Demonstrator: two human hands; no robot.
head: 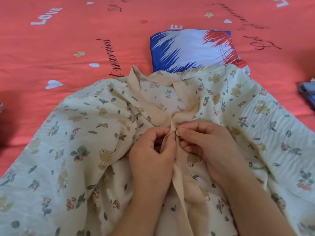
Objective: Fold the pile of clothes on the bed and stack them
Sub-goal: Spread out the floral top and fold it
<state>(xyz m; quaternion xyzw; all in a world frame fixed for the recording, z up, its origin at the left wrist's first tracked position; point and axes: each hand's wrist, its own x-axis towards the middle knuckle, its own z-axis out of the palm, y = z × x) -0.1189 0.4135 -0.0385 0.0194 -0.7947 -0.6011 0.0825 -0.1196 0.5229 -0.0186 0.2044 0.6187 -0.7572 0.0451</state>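
The left hand (151, 150) and right hand (204, 147) meet at the front of a cream shirt (81, 133) printed with small bears and flowers. The left hand's curled fingers pinch the plain beige placket (179, 188). The right hand's thumb and forefinger pinch a small pale button (177, 133) against that edge. Neither hand is free, and both are closed on the cloth at the same spot. The shirt lies front-up across the near part of the bed (51, 48), its collar (134, 77) pointing away from the person and its sleeves spread loosely to either side. Below the hands the placket looks unfastened. Just beyond the collar, partly under the shirt's far edge, sits a folded garment (192, 48) in blue, white and red, probably the start of the stack. A dark bluish bundle (306, 94) shows at the right edge, too cropped to identify. The step in hand appears to be fastening the shirt before folding. Next, the button must be eased fully through its hole. Then the front needs smoothing flat before the sleeves and sides are folded in.
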